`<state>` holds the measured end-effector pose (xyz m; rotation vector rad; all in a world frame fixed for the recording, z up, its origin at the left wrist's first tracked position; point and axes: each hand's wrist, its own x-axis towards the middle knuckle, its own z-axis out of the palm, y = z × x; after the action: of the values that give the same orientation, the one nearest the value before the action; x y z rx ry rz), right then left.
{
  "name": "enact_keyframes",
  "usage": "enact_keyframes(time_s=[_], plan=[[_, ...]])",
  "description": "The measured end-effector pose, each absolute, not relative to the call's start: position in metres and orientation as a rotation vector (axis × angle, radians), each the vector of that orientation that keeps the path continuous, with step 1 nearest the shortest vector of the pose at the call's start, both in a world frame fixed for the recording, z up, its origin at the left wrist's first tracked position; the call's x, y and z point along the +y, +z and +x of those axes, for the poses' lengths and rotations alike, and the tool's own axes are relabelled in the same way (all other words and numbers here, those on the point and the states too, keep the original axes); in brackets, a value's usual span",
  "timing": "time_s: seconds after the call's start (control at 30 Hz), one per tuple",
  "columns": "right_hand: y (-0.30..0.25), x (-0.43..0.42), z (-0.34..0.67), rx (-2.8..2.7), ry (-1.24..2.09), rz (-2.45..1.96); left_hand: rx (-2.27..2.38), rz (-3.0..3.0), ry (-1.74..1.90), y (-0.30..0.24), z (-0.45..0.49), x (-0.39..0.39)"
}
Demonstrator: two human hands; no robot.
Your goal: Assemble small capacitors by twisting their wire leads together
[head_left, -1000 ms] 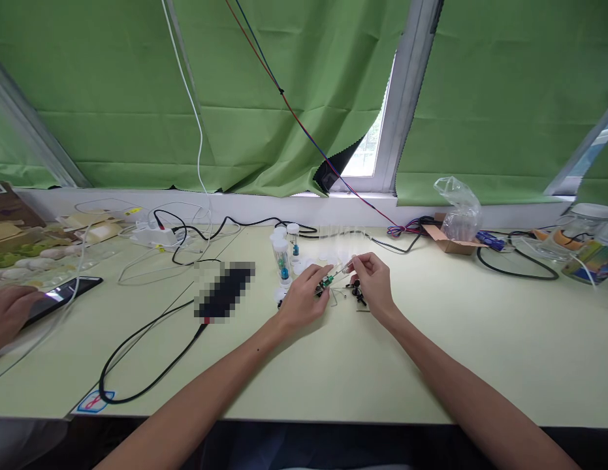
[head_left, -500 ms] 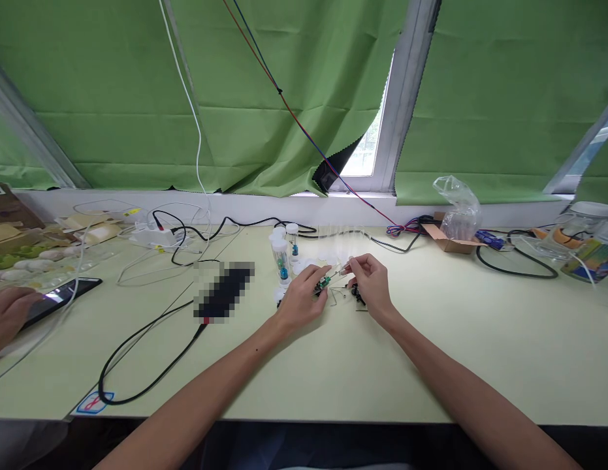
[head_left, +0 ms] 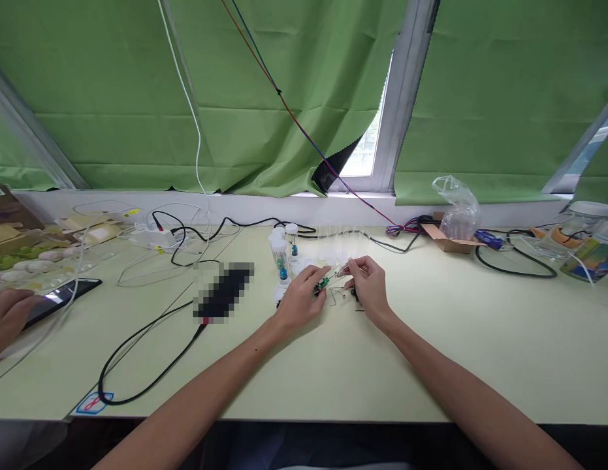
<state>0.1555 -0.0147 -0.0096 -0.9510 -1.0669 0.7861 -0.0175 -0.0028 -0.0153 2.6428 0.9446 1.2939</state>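
Observation:
My left hand (head_left: 301,297) is closed on a small green part (head_left: 322,284) with a thin metal rod sticking out to the right. Fingertips of my right hand (head_left: 371,287) pinch a small, pale piece (head_left: 341,271) at the far end of that rod; its exact kind is too small to make out. Below them on the table lie thin bent metal pieces (head_left: 336,297). Small black parts (head_left: 354,294) sit beside my right hand, partly hidden by it. Clear tubes with white caps (head_left: 279,258), holding blue and green bits, stand just beyond my left hand.
A phone (head_left: 63,301) lies at the left under another person's hand (head_left: 10,316). Black cable (head_left: 151,391) loops across the table's left part. A cardboard box (head_left: 450,243) with a plastic bag and several clear jars (head_left: 585,219) stand at the back right.
My right hand has shifted slightly left, closer to my left hand. My left hand keeps its grip on the green part.

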Motion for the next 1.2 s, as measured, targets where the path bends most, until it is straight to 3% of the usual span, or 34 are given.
enact_keyframes(time_s=[1.2], plan=[[-0.010,-0.018,0.148,-1.098,0.862,-0.871,0.918,2.705,1.302,-0.012,-0.019,0.002]])
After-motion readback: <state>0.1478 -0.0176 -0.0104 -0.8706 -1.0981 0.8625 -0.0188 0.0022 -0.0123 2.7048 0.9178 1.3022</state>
